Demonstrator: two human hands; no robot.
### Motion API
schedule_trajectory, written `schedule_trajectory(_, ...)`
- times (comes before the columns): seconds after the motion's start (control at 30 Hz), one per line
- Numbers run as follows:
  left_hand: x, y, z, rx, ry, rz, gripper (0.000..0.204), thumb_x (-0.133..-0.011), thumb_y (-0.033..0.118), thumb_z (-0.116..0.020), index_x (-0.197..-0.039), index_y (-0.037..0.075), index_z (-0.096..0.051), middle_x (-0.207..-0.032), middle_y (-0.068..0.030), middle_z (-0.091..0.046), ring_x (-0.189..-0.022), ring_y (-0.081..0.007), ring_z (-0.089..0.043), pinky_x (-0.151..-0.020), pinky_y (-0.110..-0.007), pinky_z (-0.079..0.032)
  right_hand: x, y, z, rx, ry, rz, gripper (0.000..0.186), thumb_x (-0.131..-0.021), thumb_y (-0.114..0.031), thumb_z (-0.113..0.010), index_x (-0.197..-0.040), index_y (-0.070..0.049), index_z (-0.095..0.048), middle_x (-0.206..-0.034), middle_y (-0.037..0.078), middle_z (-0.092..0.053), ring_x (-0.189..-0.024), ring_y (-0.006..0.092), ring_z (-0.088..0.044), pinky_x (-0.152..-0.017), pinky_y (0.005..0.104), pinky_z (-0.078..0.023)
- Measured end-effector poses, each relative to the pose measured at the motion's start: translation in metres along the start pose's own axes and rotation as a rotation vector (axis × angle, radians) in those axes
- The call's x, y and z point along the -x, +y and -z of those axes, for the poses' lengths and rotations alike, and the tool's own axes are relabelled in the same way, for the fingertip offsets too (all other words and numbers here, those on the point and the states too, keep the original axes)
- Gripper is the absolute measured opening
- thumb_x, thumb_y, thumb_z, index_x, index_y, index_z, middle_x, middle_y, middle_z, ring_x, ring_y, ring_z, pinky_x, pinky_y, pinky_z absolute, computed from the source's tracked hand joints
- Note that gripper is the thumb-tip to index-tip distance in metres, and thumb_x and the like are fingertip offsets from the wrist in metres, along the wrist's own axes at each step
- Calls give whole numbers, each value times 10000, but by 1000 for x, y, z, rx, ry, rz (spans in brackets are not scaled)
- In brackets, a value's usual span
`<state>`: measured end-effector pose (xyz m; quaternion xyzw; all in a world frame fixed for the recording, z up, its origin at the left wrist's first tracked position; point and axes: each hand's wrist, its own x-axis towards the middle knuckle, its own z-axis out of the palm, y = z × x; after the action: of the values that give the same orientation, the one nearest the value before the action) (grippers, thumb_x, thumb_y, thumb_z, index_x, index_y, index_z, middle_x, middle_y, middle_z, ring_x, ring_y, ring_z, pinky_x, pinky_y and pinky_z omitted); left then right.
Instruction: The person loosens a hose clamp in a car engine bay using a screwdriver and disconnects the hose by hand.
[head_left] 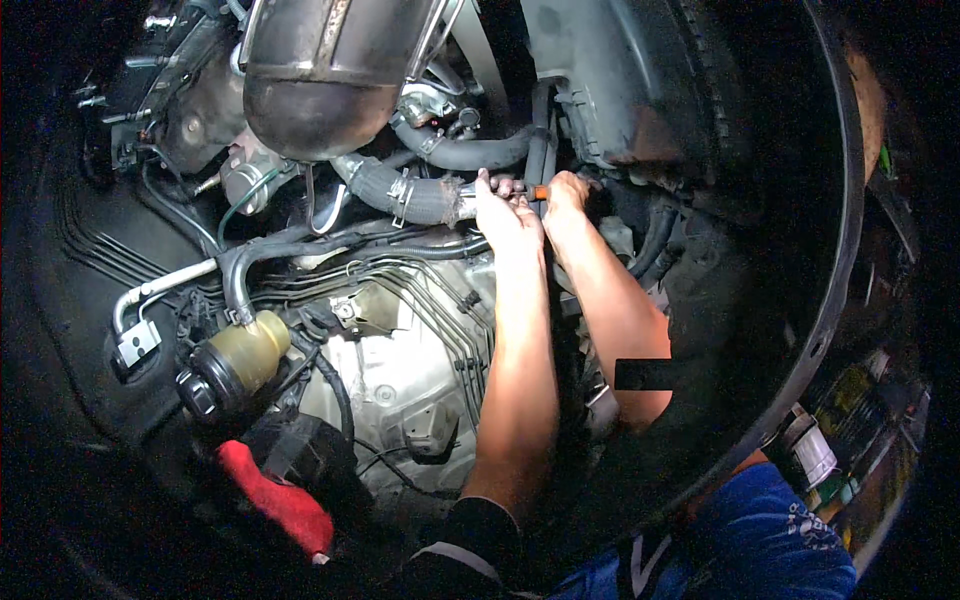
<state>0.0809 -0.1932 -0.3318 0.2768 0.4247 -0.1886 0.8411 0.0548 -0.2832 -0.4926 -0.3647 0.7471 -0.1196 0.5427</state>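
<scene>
Grip: the right hand (pixel 567 192) is curled closed around the end of an orange-handled tool (pixel 541 192); the left hand (pixel 508 212) has its fingers bent at the near end of a thick dark hose (pixel 425 200), but whether they pinch the tool's shank or the hose end cannot be told. The tool lies between the two hands, just right of the hose end and below a second curved hose (pixel 480 152). Likely hazards: the tip could slip off its seat if pushed out of line, jabbing the left fingers beside it; a sudden release could drive the knuckles into neighbouring parts; a fastener let go could drop among the metal lines (pixel 410 275). Pose: both forearms reach up and away, nearly extended, the left (pixel 515 360) almost upright, the right (pixel 612 285) slanting leftward, wrists close together.
</scene>
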Motion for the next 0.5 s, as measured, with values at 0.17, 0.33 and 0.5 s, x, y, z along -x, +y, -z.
schedule_trajectory(0.17,-22,38,36,44,-65,-123,247,-999,215,-569,-811,133,-431,-707,24,-353,-645,-130,-364,-644,-293,-393,132,-14,0,-54,-75,-47,266,-933,-129,-478,-1114,57,-535,-973,155,-639,-821,220,-601,-723,339,-507)
schedule_trajectory(0.33,-27,36,45,105,-136,-65,304,-1016,219,-483,-764,147,-329,-669,21,-298,-628,-163,-331,-722,-361,-408,155,-31,13,-53,-125,38,258,-960,-146,-464,-1152,26,-485,-1008,168,-631,-888,227,-619,-798,332,-498)
schedule_trajectory(0.5,-20,21,43,177,-236,-17,333,-1010,218,-466,-728,152,-303,-645,19,-277,-625,-166,-320,-801,-398,-402,145,-28,24,-223,-98,227,315,-929,-83,-485,-1225,-32,-389,-1145,160,-530,-1030,267,-539,-927,394,-446)
